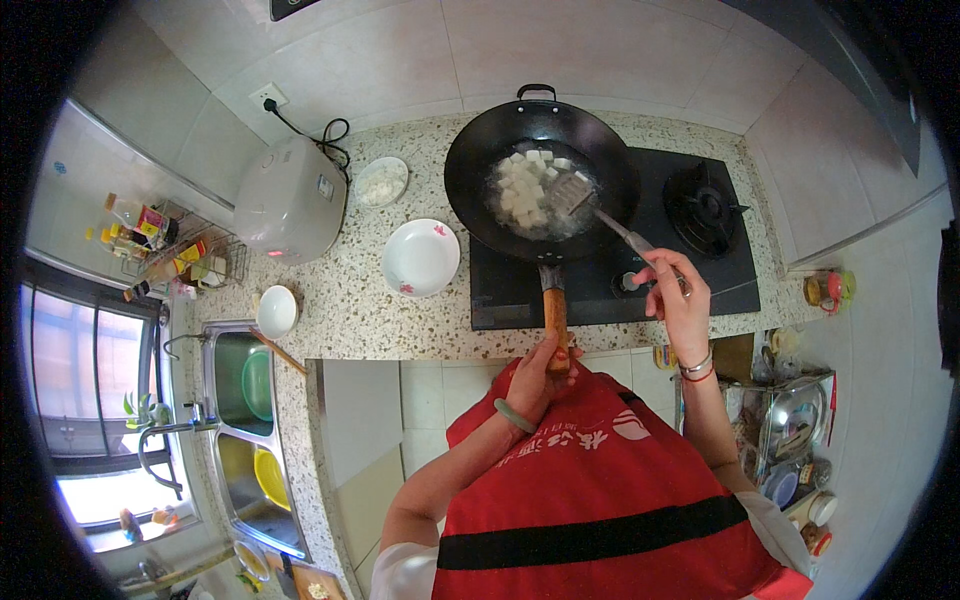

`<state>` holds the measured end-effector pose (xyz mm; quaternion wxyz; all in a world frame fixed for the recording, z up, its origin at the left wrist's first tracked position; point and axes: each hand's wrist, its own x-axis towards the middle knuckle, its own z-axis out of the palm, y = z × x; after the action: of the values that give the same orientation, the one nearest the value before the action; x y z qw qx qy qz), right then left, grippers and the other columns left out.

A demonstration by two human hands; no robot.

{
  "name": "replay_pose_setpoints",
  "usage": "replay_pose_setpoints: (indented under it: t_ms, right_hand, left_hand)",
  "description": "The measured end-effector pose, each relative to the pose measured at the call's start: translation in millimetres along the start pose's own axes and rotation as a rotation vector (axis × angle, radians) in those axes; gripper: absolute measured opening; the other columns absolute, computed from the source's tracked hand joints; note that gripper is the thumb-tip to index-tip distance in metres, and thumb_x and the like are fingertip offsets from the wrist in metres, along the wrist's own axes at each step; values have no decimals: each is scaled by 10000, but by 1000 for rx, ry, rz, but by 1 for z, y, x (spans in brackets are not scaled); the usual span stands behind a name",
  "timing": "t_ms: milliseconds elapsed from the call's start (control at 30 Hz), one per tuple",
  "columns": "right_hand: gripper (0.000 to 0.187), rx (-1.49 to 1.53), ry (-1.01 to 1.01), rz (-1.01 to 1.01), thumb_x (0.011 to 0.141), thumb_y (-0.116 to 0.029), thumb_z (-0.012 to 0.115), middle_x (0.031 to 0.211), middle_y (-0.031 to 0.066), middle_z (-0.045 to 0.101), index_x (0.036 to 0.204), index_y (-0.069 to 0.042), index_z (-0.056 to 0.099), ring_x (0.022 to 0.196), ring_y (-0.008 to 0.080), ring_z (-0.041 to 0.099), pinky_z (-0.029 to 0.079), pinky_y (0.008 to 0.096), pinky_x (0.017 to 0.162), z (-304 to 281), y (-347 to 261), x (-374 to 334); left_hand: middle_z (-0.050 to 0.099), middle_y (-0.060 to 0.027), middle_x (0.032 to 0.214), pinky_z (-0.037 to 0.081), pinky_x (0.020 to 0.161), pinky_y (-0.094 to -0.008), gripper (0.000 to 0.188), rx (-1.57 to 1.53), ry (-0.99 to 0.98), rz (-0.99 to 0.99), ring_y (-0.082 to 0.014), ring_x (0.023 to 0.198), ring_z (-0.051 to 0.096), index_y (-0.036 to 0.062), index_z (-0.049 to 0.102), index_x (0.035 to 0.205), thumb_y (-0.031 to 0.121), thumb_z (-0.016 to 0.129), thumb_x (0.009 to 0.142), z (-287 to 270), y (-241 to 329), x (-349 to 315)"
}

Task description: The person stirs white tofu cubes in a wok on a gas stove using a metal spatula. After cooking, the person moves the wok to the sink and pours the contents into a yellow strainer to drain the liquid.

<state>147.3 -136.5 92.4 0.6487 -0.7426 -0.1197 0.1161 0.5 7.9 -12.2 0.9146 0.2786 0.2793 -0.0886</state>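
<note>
A black wok sits on the left side of the black gas hob. Pale white cubes that look like tofu lie in bubbling liquid inside it. My left hand is closed round the wok's wooden handle near its end. In my right hand is a slotted metal spatula, gripped by its handle. Its slotted head dips into the liquid at the right edge of the cubes.
Left of the wok stand a white flower-patterned plate, a small dish of pale chopped food and a white bowl. A rice cooker is farther left. The second burner is at right; a double sink lies left.
</note>
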Motion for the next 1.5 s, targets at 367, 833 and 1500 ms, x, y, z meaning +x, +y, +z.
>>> replay_pose_setpoints:
  t_ms: [367,833,1500]
  right_hand:
    - [266,95,62,-15,983,-288,461,762,50,646,1005,-52,582,469,47,494,300,180,393,-4,-8,-2]
    - [196,-24,4,-60,979,-187,461,775,38,640,1006,-44,592,493,42,496,353,185,428,-1,3,2]
    - [204,-5,7,-45,979,-207,471,766,41,644,1016,-42,586,491,39,505,339,184,408,5,-2,4]
  left_hand:
    - [592,-139,985,461,635,-288,325,-66,22,-15,-163,706,533,80,474,843,385,487,955,0,0,0]
    - [588,-133,982,457,639,-284,323,-65,-6,12,-159,704,527,64,500,911,382,473,961,0,0,1]
    - [582,-117,976,453,641,-276,398,-69,-14,6,-148,709,519,19,500,1146,371,473,963,3,2,-2]
